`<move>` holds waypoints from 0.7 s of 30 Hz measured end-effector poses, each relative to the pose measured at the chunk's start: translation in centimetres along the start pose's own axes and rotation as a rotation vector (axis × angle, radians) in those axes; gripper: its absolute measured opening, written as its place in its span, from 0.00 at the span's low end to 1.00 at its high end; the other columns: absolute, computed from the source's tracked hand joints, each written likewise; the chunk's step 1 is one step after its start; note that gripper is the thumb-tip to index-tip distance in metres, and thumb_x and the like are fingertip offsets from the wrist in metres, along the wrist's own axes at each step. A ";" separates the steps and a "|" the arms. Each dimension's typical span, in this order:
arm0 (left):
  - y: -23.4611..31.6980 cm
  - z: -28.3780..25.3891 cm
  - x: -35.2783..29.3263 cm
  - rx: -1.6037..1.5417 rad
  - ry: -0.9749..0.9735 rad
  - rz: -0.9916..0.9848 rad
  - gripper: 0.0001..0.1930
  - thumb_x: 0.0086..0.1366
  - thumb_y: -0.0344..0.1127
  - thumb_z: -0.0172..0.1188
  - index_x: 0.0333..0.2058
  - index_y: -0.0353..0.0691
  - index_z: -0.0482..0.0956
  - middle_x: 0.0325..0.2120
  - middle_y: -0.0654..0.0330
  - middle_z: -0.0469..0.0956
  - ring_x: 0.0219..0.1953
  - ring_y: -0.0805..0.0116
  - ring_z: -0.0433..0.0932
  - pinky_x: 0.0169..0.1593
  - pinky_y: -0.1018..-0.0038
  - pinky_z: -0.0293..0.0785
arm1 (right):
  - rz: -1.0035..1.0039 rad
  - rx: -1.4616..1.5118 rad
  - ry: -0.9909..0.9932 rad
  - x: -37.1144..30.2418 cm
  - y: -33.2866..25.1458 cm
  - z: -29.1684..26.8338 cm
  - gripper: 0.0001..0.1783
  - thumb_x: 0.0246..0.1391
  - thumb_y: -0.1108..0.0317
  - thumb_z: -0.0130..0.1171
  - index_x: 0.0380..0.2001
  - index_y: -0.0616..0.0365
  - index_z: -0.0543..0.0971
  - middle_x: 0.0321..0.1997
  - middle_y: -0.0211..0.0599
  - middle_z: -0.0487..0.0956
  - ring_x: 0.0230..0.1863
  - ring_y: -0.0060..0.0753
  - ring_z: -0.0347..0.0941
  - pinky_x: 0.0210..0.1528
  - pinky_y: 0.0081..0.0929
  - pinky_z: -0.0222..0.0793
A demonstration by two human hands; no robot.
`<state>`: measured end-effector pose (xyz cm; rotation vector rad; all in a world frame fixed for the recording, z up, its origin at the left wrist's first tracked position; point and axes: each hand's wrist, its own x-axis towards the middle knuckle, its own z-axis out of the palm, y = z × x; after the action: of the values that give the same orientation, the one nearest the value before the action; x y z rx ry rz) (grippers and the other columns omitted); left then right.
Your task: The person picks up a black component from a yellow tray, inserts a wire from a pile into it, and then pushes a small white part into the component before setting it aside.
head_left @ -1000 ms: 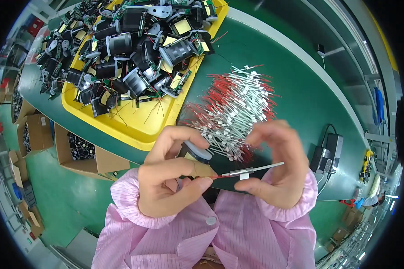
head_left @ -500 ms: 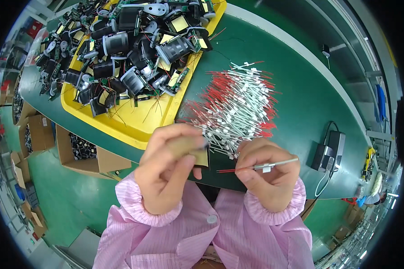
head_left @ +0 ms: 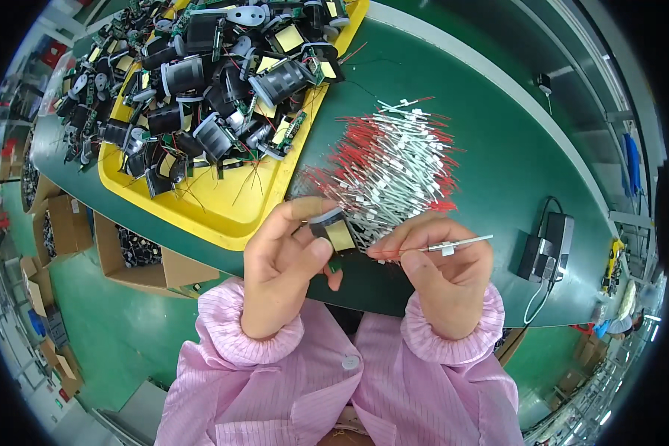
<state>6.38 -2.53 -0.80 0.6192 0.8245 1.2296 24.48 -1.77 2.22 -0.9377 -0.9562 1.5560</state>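
My left hand (head_left: 282, 260) is closed round a small black cylindrical electronic part (head_left: 334, 229) with a grey end and a pale yellow pad that faces up. A bit of green circuit board shows below it, near my fingers. Between the thumb and fingers of my right hand (head_left: 446, 271) is a cable tie-like white lead (head_left: 461, 244) with a small white tab and thin red ends pointing left, toward the black part. The fingertips of both hands are close together, and whether the red ends touch the part I cannot tell. Just beyond lies a pile of similar white-and-red leads (head_left: 398, 163).
A yellow tray (head_left: 234, 230) at the far left is heaped with similar black parts (head_left: 215, 137), and more lie beyond it. Black power adapters (head_left: 546, 249) with a cable rest at the right. Cardboard boxes (head_left: 182, 267) stand on the floor left of the green table (head_left: 528, 156).
The black part in my left hand has turned, so its yellow pad shows plainly. My right hand has moved slightly left and up with the lead, bringing its red ends nearer the part.
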 end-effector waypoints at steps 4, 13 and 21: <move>-1.2 -1.6 -0.1 0.357 -0.095 0.295 0.26 0.56 0.14 0.56 0.55 0.27 0.65 0.46 0.50 0.71 0.45 0.64 0.74 0.44 0.71 0.74 | -0.026 -0.104 -0.031 0.1 -0.3 -0.3 0.08 0.49 0.89 0.52 0.32 0.69 0.75 0.38 0.48 0.77 0.41 0.33 0.75 0.43 0.23 0.71; 0.2 0.6 -0.8 0.876 -0.139 0.778 0.21 0.47 0.17 0.63 0.42 0.32 0.69 0.42 0.45 0.74 0.42 0.51 0.73 0.46 0.62 0.71 | -0.191 -0.167 0.042 -0.7 -1.0 1.1 0.08 0.41 0.86 0.61 0.28 0.67 0.78 0.37 0.46 0.76 0.40 0.36 0.77 0.41 0.26 0.74; 0.2 0.9 -1.4 0.930 -0.104 0.824 0.21 0.49 0.19 0.61 0.44 0.36 0.69 0.42 0.48 0.73 0.43 0.53 0.72 0.46 0.63 0.71 | -0.373 -0.514 -0.047 -0.8 -2.0 1.7 0.05 0.44 0.82 0.59 0.26 0.66 0.74 0.33 0.48 0.74 0.34 0.43 0.80 0.36 0.31 0.79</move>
<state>6.80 -3.86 0.16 1.8992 1.0867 1.4744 23.77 -2.45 4.77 -1.0001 -1.5121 1.0363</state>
